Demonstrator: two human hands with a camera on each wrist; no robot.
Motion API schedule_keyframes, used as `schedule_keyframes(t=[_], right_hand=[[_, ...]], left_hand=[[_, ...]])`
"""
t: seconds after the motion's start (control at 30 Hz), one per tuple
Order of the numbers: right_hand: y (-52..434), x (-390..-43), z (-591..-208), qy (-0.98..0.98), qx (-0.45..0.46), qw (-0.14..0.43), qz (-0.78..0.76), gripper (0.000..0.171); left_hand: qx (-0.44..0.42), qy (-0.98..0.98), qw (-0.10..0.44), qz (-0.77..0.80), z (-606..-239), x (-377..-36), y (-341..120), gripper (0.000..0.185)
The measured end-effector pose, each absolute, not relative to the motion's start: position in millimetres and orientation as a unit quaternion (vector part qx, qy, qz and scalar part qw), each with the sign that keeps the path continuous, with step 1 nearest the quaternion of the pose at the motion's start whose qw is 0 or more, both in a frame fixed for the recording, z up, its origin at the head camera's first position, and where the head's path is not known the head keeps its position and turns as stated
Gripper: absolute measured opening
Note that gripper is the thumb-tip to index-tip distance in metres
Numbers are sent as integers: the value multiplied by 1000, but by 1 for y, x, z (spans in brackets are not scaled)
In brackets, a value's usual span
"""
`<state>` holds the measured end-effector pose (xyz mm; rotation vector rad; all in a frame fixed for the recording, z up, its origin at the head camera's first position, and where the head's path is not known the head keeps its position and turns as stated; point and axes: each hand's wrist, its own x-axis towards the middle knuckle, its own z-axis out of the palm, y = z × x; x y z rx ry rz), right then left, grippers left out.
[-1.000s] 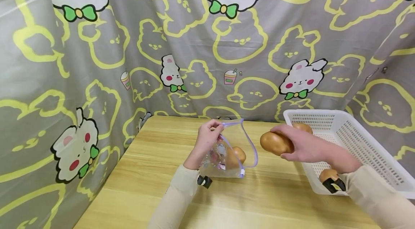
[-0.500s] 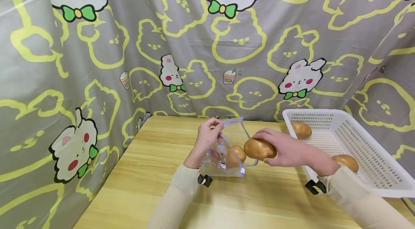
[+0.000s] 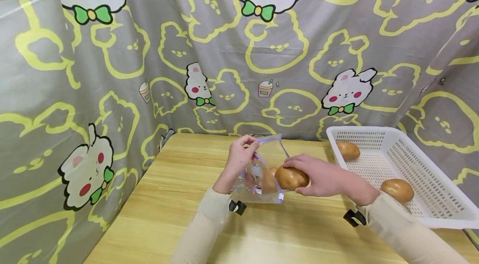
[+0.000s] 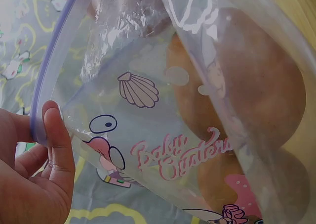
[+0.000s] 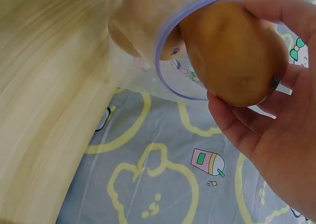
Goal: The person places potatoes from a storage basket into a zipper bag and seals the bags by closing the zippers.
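Observation:
My left hand (image 3: 240, 156) pinches the upper rim of a clear zip bag (image 3: 243, 197) with a purple seal and printed cartoons. The bag's mouth gapes toward the right. Inside lies one brown potato (image 3: 266, 183), seen through the plastic beside the lettering in the left wrist view. My right hand (image 3: 323, 176) grips another smooth, lumpy brown potato (image 3: 292, 178) between thumb and fingers. That potato sits right at the bag's mouth, its front end overlapping the purple rim (image 5: 160, 51) in the right wrist view.
At the right of the wooden table (image 3: 179, 172) stands a white perforated basket (image 3: 430, 143). It holds a potato (image 3: 348, 151) near its back left and another potato (image 3: 397, 190) toward the front. A grey cartoon curtain (image 3: 224, 48) hangs behind and at the sides.
My right hand has carried its potato leftward from beside the basket to the bag's mouth. The left hand keeps its pinch on the bag in nearly the same place.

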<state>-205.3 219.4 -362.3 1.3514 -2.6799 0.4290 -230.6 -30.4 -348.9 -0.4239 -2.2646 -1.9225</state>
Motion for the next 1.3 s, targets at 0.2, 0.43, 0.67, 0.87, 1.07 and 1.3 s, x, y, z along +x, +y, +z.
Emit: schedule_keyframes(t=[0.2, 0.43, 0.67, 0.87, 1.07, 1.3], right_hand=[[214, -204, -363, -887, 439, 47, 137, 61], [211, -206, -365, -887, 437, 42, 142, 60], [207, -210, -367, -880, 448, 46, 154, 50], [209, -215, -369, -862, 474, 74, 162, 33], [211, -217, -370, -854, 485, 93, 162, 33], [213, -216, -368, -857, 479, 107, 158, 35]], left_hand=[[-146, -752, 72, -638, -350, -232, -29, 13], [-148, -755, 71, -635, -348, -229, -28, 14], [-144, -758, 70, -632, -347, -230, -28, 15], [-144, -749, 64, -644, -367, -251, -29, 17], [-143, -747, 78, -644, -375, -255, -29, 15], [-143, -745, 85, -645, -375, -254, -28, 11]])
